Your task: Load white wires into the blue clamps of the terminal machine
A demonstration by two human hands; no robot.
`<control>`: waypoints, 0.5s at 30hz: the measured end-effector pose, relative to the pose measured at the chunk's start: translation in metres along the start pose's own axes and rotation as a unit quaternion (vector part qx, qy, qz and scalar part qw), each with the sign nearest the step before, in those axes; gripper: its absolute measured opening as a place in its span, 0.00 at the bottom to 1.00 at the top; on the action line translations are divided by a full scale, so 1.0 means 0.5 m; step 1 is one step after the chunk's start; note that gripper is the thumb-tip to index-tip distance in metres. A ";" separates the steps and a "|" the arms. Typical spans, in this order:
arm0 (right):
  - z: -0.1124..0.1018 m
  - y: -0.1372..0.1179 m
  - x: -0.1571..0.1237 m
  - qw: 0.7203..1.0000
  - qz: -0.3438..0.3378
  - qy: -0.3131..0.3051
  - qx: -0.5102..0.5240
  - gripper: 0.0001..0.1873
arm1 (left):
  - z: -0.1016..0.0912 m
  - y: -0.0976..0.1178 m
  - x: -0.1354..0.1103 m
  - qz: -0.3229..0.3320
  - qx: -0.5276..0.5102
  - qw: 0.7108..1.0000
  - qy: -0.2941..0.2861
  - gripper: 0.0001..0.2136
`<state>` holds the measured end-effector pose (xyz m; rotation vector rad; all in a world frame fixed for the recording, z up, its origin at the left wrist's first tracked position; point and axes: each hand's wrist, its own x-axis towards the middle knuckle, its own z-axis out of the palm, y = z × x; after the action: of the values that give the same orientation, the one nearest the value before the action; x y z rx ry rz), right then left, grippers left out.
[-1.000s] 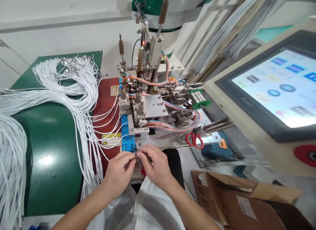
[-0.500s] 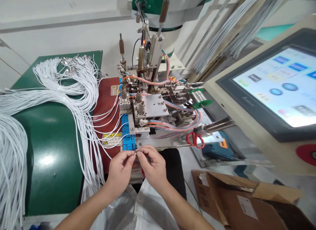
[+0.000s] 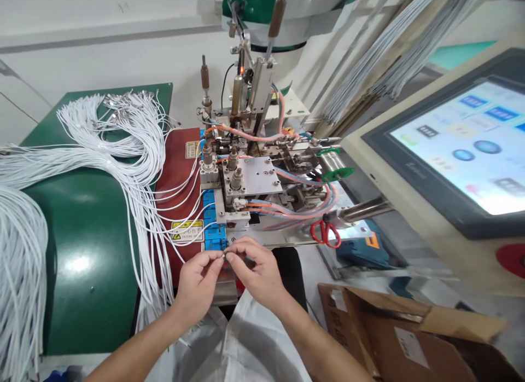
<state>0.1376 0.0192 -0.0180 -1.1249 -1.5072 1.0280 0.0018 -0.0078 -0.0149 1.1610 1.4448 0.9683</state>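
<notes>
My left hand (image 3: 197,281) and my right hand (image 3: 257,272) meet at the machine's near edge, thumbs and forefingers pinched together. Between the fingertips shows a tiny pale and dark cable end (image 3: 224,256), mostly covered by the fingers. One white cable (image 3: 179,254) runs from the bundle to behind my left hand. Just beyond the fingertips is a row of blue clamp blocks (image 3: 210,218) on the machine (image 3: 252,177), and several white cables lead into it. A dark red plate (image 3: 174,179) lies left of the blocks.
A large bundle of white cables (image 3: 123,166) lies across the green table (image 3: 82,294) at left. Red-handled scissors (image 3: 325,234) lie at the machine's right edge, below a solder-like wire spool (image 3: 333,164). A touch screen (image 3: 463,146) juts in at right, above a cardboard box (image 3: 394,333).
The view has shifted slightly. My right hand's fingers have rolled a little at the pinch, while both hands stay together in nearly the same place.
</notes>
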 end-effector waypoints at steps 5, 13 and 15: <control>0.012 -0.002 -0.005 0.999 -0.001 0.026 0.021 0.05 | 0.008 0.007 -0.002 -0.005 -0.017 1.000 0.010 0.08; -0.011 -0.006 0.008 0.998 -0.037 -0.027 -0.040 0.06 | -0.001 0.007 0.002 0.044 0.081 0.996 -0.014 0.09; -0.031 -0.013 0.020 0.979 -0.097 -0.133 -0.124 0.07 | -0.018 0.020 0.010 0.087 0.187 0.975 -0.087 0.08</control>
<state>0.1504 0.0287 -0.0069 -1.0123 -1.9621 0.8977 -0.0056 -0.0008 -0.0050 1.6292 1.4367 0.7043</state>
